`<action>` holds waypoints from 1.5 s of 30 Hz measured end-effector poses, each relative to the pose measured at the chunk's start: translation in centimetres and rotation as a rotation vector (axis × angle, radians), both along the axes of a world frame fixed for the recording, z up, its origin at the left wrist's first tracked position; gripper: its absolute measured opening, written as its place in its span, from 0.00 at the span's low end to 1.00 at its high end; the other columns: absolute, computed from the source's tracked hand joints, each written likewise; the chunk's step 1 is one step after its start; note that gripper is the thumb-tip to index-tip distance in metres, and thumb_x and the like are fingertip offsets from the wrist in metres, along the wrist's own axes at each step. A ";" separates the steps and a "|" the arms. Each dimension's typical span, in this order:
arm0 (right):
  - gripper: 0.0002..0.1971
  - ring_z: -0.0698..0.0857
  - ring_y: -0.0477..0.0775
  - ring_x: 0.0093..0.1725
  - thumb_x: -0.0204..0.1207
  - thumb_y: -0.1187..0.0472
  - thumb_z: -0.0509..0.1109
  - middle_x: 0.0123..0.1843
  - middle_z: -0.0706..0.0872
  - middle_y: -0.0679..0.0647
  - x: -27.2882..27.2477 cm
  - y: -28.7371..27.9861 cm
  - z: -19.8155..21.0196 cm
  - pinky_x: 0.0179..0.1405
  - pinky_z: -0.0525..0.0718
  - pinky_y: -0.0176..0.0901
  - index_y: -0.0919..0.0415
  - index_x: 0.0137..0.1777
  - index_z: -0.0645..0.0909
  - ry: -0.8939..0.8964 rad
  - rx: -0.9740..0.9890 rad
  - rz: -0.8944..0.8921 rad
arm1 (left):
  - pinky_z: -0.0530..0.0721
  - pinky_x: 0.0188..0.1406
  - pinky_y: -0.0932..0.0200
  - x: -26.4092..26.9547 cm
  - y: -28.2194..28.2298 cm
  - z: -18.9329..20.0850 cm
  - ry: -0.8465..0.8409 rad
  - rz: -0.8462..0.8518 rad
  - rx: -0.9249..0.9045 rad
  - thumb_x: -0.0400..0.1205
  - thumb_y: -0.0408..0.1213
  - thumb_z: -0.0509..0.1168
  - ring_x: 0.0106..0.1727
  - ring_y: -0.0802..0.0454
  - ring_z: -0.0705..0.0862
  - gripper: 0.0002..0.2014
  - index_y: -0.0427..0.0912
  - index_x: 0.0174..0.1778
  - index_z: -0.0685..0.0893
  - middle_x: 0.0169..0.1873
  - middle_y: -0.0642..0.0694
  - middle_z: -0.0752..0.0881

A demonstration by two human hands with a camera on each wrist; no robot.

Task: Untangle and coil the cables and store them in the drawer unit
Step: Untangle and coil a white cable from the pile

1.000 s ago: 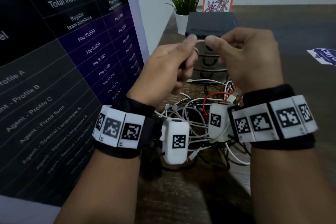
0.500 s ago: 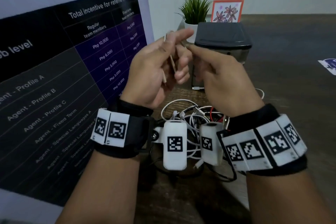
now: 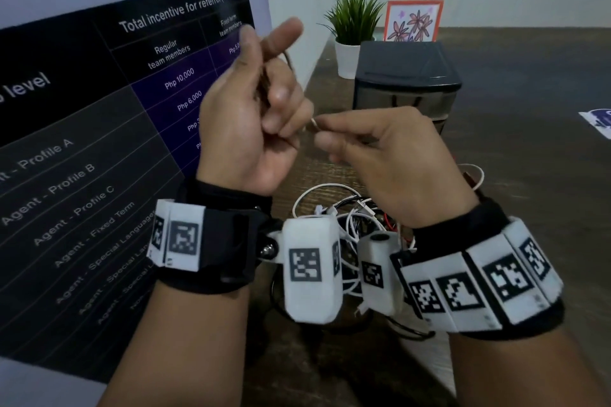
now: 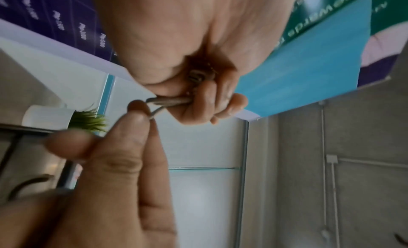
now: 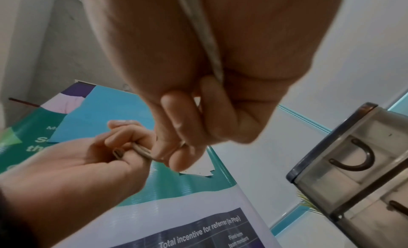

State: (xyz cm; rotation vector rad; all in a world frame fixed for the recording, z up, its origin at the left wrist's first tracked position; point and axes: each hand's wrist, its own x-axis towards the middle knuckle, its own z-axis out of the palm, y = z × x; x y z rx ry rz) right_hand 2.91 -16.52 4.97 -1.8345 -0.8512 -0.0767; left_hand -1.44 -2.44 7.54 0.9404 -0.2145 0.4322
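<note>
— Gripping: looped strands of a thin cable [image 3: 264, 89] are held in the curled left hand [image 3: 244, 122], raised above the table [image 3: 529, 82].
— And its free end is pinched by the right hand [image 3: 390, 158]; the tangled cables [image 3: 330, 208] are seen below, the drawer unit [image 3: 406, 79] behind.

A large poster [image 3: 109, 129] with a payment table stands at the left of the wooden table [image 3: 529, 76]. At the far edge sit a small potted plant [image 3: 353, 30] and, just beside it, an orange-framed flower picture [image 3: 413, 21].
</note>
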 end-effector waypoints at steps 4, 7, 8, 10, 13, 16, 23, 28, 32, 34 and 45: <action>0.21 0.84 0.36 0.41 0.85 0.62 0.66 0.36 0.88 0.46 -0.4 0.2 0.3 0.49 0.80 0.27 0.42 0.75 0.77 -0.087 -0.157 0.094 | 0.75 0.27 0.67 -0.4 0.5 0.5 -0.098 0.032 -0.088 0.91 0.35 0.48 0.25 0.61 0.75 0.18 0.27 0.72 0.71 0.31 0.49 0.83; 0.28 0.80 0.30 0.38 0.86 0.67 0.60 0.41 0.88 0.45 -0.7 0.2 0.5 0.41 0.73 0.21 0.43 0.82 0.66 -0.073 -0.318 0.142 | 0.82 0.36 0.64 0.0 0.3 0.1 -0.121 0.103 -0.079 0.90 0.27 0.49 0.33 0.57 0.82 0.20 0.26 0.79 0.63 0.42 0.42 0.89; 0.26 0.81 0.30 0.39 0.86 0.65 0.61 0.42 0.89 0.44 -0.7 0.2 0.5 0.41 0.74 0.23 0.45 0.82 0.67 -0.055 -0.348 0.134 | 0.84 0.40 0.63 0.1 0.2 -0.1 -0.118 0.126 -0.064 0.90 0.27 0.49 0.37 0.54 0.85 0.20 0.27 0.79 0.61 0.45 0.41 0.90; 0.18 0.82 0.32 0.40 0.85 0.58 0.66 0.39 0.90 0.41 -0.6 0.0 0.5 0.42 0.75 0.29 0.47 0.73 0.75 -0.003 -0.362 0.101 | 0.86 0.47 0.61 0.4 0.0 -0.3 -0.103 0.186 -0.027 0.90 0.25 0.49 0.46 0.49 0.89 0.21 0.31 0.80 0.59 0.52 0.38 0.90; 0.03 0.83 0.36 0.26 0.77 0.53 0.75 0.33 0.88 0.43 -0.5 -0.5 1.0 0.33 0.78 0.34 0.47 0.47 0.83 0.086 -0.305 0.065 | 0.85 0.58 0.58 0.8 -0.4 -0.5 -0.080 0.338 0.103 0.90 0.24 0.49 0.58 0.44 0.89 0.22 0.33 0.82 0.57 0.63 0.37 0.85; 0.05 0.85 0.40 0.26 0.73 0.52 0.79 0.32 0.89 0.45 -0.5 -1.3 1.5 0.32 0.81 0.38 0.48 0.44 0.85 0.117 -0.334 0.117 | 0.79 0.71 0.54 1.1 -0.2 -1.0 -0.056 0.542 0.417 0.90 0.25 0.49 0.68 0.49 0.83 0.26 0.33 0.84 0.52 0.72 0.41 0.78; 0.05 0.82 0.42 0.25 0.75 0.62 0.77 0.32 0.89 0.51 -0.5 -3.2 2.6 0.28 0.80 0.35 0.50 0.47 0.85 0.061 -0.141 0.198 | 0.88 0.46 0.51 0.8 0.6 -1.9 0.158 0.505 1.046 0.90 0.31 0.53 0.41 0.51 0.87 0.18 0.41 0.77 0.71 0.43 0.50 0.87; 0.09 0.87 0.62 0.33 0.73 0.65 0.79 0.33 0.89 0.57 0.8 -3.9 2.4 0.33 0.83 0.49 0.54 0.40 0.80 -0.079 -0.016 -0.008 | 0.77 0.34 0.56 1.1 -0.4 -2.2 0.304 0.338 1.207 0.90 0.42 0.56 0.29 0.60 0.78 0.16 0.35 0.56 0.84 0.31 0.52 0.82; 0.11 0.86 0.52 0.28 0.74 0.66 0.77 0.31 0.88 0.57 1.7 -4.1 1.5 0.29 0.81 0.45 0.51 0.40 0.79 -0.090 0.047 -0.095 | 0.67 0.24 0.65 0.8 -1.8 -1.5 0.265 0.136 1.130 0.80 0.58 0.58 0.22 0.58 0.71 0.28 0.35 0.38 0.89 0.19 0.54 0.74; 0.10 0.80 0.42 0.23 0.74 0.63 0.78 0.29 0.88 0.52 1.8 -4.3 1.6 0.26 0.74 0.32 0.51 0.40 0.79 -0.091 0.033 -0.124 | 0.64 0.23 0.59 0.7 -1.9 -1.4 0.243 0.107 1.099 0.83 0.53 0.63 0.23 0.52 0.68 0.22 0.38 0.33 0.86 0.19 0.49 0.72; 0.08 0.81 0.48 0.20 0.70 0.58 0.80 0.34 0.92 0.50 1.5 -5.1 2.0 0.21 0.79 0.34 0.54 0.44 0.83 0.119 -0.116 -0.016 | 0.67 0.20 0.63 1.4 -0.1 -1.8 0.330 0.594 0.966 0.89 0.49 0.57 0.20 0.59 0.68 0.20 0.47 0.33 0.81 0.25 0.43 0.74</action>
